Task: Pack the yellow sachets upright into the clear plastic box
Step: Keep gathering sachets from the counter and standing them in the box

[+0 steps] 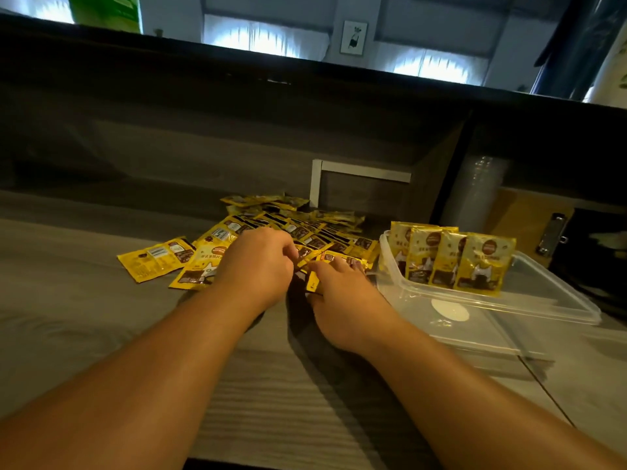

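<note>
A loose pile of yellow sachets (pixel 305 228) lies flat on the grey surface ahead of me. My left hand (pixel 258 262) and my right hand (pixel 342 296) meet at the pile's near edge, and both pinch a yellow sachet (pixel 314 266) between their fingertips. To the right stands the clear plastic box (pixel 543 293), low and rectangular. Several yellow sachets (pixel 451 259) stand upright in a row along its far left end. The rest of the box's floor shows only a white round label.
Two stray sachets (pixel 156 259) lie flat left of the pile. A white frame (pixel 359 173) stands behind the pile against a dark wall. A brown clipboard (pixel 536 228) leans at the far right, beside a stack of clear cups (pixel 475 195).
</note>
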Demonstrator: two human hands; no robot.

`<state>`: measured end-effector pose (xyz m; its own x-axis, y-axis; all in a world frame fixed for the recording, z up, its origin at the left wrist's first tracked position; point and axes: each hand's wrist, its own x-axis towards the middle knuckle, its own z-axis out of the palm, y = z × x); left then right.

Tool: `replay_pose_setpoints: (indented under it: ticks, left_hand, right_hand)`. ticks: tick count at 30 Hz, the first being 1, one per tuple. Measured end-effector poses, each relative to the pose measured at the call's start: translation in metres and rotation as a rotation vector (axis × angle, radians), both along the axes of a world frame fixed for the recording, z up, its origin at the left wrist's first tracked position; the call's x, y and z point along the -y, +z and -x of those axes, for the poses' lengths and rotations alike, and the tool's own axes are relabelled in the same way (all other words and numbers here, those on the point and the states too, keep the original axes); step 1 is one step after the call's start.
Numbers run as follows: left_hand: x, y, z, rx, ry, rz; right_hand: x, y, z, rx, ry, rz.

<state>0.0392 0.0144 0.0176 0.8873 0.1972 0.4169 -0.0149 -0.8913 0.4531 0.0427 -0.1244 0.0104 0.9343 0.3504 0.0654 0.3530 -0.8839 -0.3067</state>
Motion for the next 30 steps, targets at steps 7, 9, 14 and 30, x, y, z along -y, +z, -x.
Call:
replay_pose_setpoints:
  ticks: [7, 9, 14, 30]
  left_hand:
    - [0.001, 0.008, -0.001, 0.272, 0.053, 0.285]
    - [0.003, 0.01, 0.0, 0.288, 0.074, 0.427]
    - [0.003, 0.016, 0.003, 0.253, 0.115, 0.835]
    - [0.0, 0.02, 0.009, 0.189, 0.058, 1.221]
  right_hand:
    - [0.005, 0.004, 0.006, 0.012, 0.057, 0.082]
    - [0.004, 0.006, 0.012, 0.004, 0.047, 0.047]
    - [0.004, 0.011, 0.021, 0.13, 0.038, 0.01]
    - [0.018, 0.046, 0.052, -0.114, -0.056, -1.21]
